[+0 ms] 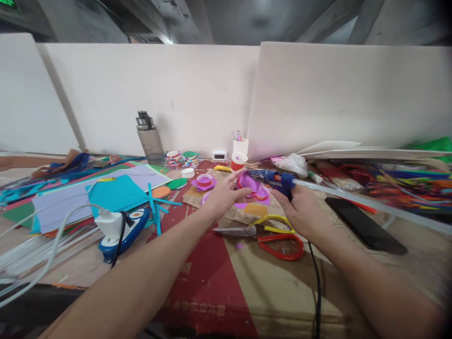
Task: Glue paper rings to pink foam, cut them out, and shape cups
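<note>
My right hand [300, 209] is wrapped round the handle of a blue glue gun [270, 177], with a long translucent glue stick [339, 192] out of its back. My left hand [226, 194] pinches a purple paper ring with a red edge [249, 184], close to the gun's front end; the nozzle tip is hard to make out. Another purple ring [205, 180] sits on purple paper beyond my left hand. Scissors [243, 231] with a red and a yellow handle lie just below both hands.
Left are coloured paper sheets [120, 197], blue strips [154, 207] and a power strip [136, 226]. A bottle [150, 141], small clock [219, 156] and red cup [239, 161] stand at the back. Right lies a black phone [365, 225]; a black cable [318, 282] runs down the front.
</note>
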Demonstrator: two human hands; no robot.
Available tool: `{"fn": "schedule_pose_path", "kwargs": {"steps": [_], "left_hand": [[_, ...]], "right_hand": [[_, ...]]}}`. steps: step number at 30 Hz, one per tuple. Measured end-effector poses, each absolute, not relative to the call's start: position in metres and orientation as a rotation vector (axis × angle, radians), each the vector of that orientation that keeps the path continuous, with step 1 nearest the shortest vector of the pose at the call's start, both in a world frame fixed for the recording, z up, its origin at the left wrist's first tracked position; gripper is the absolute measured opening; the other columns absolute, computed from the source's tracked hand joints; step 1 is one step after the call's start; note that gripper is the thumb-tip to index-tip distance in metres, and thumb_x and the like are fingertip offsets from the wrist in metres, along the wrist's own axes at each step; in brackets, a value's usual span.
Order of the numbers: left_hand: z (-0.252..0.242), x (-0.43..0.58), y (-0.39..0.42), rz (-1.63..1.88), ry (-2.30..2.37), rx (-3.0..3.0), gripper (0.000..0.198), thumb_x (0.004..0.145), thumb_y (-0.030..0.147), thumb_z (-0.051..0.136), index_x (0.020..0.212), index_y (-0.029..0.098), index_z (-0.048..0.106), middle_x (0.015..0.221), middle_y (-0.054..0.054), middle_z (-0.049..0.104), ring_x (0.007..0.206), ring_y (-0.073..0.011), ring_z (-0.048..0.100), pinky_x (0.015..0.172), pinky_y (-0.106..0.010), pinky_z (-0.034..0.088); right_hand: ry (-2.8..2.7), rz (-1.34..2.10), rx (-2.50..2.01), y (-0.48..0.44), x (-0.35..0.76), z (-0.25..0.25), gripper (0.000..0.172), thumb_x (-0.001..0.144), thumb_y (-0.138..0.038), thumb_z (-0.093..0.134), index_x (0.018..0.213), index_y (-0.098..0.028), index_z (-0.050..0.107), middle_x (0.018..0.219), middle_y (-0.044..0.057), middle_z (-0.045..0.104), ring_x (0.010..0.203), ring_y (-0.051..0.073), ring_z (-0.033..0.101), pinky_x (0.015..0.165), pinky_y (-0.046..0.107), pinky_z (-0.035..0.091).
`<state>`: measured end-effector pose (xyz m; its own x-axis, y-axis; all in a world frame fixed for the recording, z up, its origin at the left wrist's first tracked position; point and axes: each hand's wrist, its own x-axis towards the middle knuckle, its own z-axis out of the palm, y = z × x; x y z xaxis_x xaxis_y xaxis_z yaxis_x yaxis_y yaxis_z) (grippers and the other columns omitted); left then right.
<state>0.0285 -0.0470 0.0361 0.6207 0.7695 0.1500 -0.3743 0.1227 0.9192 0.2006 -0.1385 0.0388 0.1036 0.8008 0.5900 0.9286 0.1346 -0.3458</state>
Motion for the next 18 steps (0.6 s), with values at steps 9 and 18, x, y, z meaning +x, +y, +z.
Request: {"fn": "schedule_pose_path", "kwargs": {"steps": [9,18], "left_hand": [[0.0347,0.0300,-0.0486,1.052,0.398,1.176,0.065,0.063,0.012,0.077,0.122,0.024,0.051,0.105,-0.003,0.064,0.079,-0.0117,0.062,0.079,-0.033,0.053],[0.0402,0.0289,-0.0480,0.966,0.332,0.780,0.023,0.092,0.036,0.045,0.093,0.017,0.058,0.089,-0.004,0.068,0.071,-0.0125,0.065,0.068,-0.029,0.055]], "right_hand": [[-1.721,-0.503,-1.658,-0.1396,0.1995,0.0346,0.034,0.092,-0.042,0.039,0.107,-0.016,0.055,0.098,0.013,0.066,0.089,0.027,0.063,0.072,0.036,0.048],[-1.847,-0.471,-1.490,-0.1432,0.1916,0.0312,0.029,0.091,-0.040,0.043,0.107,-0.019,0.055,0.103,0.012,0.065,0.091,0.026,0.062,0.077,0.038,0.049]]}}
